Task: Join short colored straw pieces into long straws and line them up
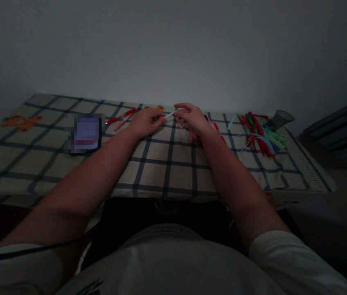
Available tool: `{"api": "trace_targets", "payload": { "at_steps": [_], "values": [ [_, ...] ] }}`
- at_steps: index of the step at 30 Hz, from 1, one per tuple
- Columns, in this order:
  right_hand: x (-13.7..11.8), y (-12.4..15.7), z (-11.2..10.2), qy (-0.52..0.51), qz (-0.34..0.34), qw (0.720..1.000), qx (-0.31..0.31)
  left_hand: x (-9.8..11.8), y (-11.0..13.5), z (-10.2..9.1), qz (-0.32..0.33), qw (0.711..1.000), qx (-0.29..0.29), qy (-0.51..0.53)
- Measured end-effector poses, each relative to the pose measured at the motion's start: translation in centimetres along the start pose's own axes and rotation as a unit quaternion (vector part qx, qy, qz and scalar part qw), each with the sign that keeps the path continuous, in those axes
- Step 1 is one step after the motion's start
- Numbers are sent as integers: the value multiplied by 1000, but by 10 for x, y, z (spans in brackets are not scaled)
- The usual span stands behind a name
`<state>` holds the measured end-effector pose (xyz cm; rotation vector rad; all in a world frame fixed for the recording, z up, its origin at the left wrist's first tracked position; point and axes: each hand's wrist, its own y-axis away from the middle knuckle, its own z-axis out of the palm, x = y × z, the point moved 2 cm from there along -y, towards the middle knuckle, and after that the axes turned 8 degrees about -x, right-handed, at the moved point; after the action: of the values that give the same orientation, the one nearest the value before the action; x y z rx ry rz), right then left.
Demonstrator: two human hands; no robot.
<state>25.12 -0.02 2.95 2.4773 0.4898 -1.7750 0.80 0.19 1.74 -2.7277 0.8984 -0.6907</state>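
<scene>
A thin white strip (170, 114) stretches between my two hands above the checked tablecloth. My left hand (147, 122) pinches its near end with fingertips pressed together. At the other end, the thumb and a finger of my right hand (193, 117) close on it, while another finger sticks out above. Whether it is paper or a thin stick I cannot make out. Pink and red strips (194, 136) lie beneath my right hand and wrist. Beside my left hand are a red pen (130, 111) and a pink strip (123, 121).
A tablet-like device with a blurred screen (86, 133) lies left of my left forearm. To the right is a pile of red, green and blue strips (261, 137) by a tipped glass (280, 119). The checked tablecloth (164, 174) reaches the pale wall (167, 53) behind.
</scene>
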Motion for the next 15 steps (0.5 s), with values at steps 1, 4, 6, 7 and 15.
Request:
{"api": "trace_targets", "payload": {
  "at_steps": [1,4,6,7,15],
  "values": [
    [-1,1,0,4,1,1000,-9,0,0,0,-1,1000,-1,1],
    [-3,2,-2,47,13,999,-24,-1,0,-1,-11,1000,7,4],
    [-6,4,-4,126,21,992,-16,-1,0,-1,-23,1000,13,0],
    [-7,5,-5,183,22,983,-9,-2,-1,-1,-29,999,15,-3],
    [-17,18,5,503,46,862,-43,-5,-3,1,-27,999,14,-14]
  ]
}}
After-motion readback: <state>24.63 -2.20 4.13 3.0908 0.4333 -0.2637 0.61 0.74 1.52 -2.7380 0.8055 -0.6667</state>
